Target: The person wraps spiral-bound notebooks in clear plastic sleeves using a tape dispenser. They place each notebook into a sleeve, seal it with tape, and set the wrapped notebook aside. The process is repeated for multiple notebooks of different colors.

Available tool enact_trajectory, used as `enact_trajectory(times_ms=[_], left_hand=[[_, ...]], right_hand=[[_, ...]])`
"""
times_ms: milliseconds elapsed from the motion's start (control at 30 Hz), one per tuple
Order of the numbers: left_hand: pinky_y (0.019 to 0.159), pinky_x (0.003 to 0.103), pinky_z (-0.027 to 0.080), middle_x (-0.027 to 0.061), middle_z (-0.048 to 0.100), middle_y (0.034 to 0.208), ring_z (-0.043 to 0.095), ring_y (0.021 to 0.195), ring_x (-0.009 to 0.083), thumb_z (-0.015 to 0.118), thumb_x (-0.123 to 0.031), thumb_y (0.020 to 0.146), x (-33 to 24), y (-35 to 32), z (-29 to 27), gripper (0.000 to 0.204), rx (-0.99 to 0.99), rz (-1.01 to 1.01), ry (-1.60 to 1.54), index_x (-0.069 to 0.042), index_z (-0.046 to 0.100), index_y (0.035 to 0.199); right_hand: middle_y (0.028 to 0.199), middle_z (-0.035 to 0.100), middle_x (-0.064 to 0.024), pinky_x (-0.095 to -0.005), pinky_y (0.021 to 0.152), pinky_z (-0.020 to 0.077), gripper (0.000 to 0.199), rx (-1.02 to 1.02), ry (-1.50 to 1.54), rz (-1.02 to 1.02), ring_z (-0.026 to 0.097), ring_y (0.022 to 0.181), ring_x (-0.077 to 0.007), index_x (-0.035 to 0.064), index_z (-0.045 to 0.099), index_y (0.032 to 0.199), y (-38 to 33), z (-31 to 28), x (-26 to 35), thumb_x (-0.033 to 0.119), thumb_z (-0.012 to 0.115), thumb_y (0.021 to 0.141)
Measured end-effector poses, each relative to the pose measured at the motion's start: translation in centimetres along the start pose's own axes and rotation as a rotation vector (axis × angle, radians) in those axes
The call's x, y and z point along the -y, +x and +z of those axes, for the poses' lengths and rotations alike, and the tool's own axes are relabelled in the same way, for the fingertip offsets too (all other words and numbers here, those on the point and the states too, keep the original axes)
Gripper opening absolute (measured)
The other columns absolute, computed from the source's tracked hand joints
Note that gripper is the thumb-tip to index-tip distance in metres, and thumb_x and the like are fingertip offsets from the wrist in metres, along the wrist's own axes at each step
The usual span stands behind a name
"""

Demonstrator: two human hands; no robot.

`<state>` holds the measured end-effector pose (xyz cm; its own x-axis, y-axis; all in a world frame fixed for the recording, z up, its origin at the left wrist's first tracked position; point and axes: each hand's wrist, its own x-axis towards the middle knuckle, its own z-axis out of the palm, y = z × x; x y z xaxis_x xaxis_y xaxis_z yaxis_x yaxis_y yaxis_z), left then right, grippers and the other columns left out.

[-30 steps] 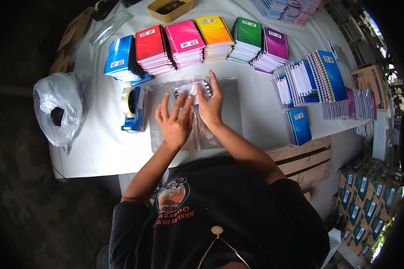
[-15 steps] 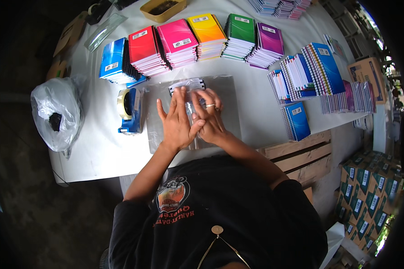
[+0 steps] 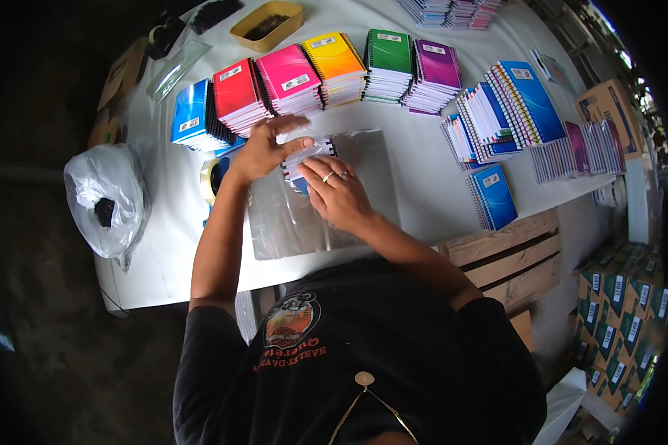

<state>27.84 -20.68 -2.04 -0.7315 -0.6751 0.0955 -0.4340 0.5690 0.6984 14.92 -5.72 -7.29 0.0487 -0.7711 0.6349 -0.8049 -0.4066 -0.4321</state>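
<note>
Notebook bundle: small, white page edges, dark binding marks along the ends, bit of blue showing on the near side. Glossy clear film over it. Partly covered, count unreadable. Sits on upper-left part of the clear plastic sheet. Sheet: flat, greyish, shiny, lightly creased, roughly rectangular, near the tabletop's front edge.

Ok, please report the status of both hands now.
Right hand on the notebook bundle. Left hand close by, fingers blurred, contact unclear. Tape dispenser partly hidden by left forearm.
</note>
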Motion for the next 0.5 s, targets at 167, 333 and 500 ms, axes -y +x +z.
enact_trajectory(times_ms=[167, 333, 500], left_hand=[[0.078, 0.033, 0.053, 0.0113, 0.07, 0.091, 0.067, 0.087, 0.0283, 0.067, -0.014, 0.082, -1.5, -2.3, 1.6, 0.017, -0.238, 0.284, 0.308, -0.008, 0.07, 0.098], [0.085, 0.039, 0.051, 0.0116, 0.069, 0.095, 0.066, 0.088, 0.0295, 0.065, -0.005, 0.082, -2.2, -4.7, 5.0, 0.011, -0.476, 0.202, 0.175, -0.004, 0.069, 0.092], [0.092, 0.042, 0.048, 0.0132, 0.068, 0.101, 0.064, 0.1, 0.0299, 0.063, -0.001, 0.082, -3.3, -5.7, 6.1, 0.018, -0.465, 0.164, 0.158, -0.004, 0.066, 0.1]], right_hand=[[0.123, 0.055, -0.0063, -0.0395, 0.099, 0.0381, 0.037, 0.018, -0.058, 0.018, 0.049, 0.119, -0.023, 0.0048, 0.06, 0.116, -0.4, 0.5, -0.1, 0.006, 0.058, 0.079], [0.122, 0.055, -0.0068, -0.0396, 0.097, 0.0395, 0.034, -0.028, -0.034, -0.006, 0.05, 0.119, -0.0229, 0.0052, 0.062, 0.11, -0.9, 1.9, -0.5, 0.0, 0.058, 0.076], [0.119, 0.056, -0.0116, -0.0416, 0.096, 0.0414, 0.046, -0.396, 0.307, 0.003, 0.052, 0.115, -0.0269, 0.0054, 0.055, 0.116, -0.7, 2.4, -1.2, -0.009, 0.063, 0.073]])
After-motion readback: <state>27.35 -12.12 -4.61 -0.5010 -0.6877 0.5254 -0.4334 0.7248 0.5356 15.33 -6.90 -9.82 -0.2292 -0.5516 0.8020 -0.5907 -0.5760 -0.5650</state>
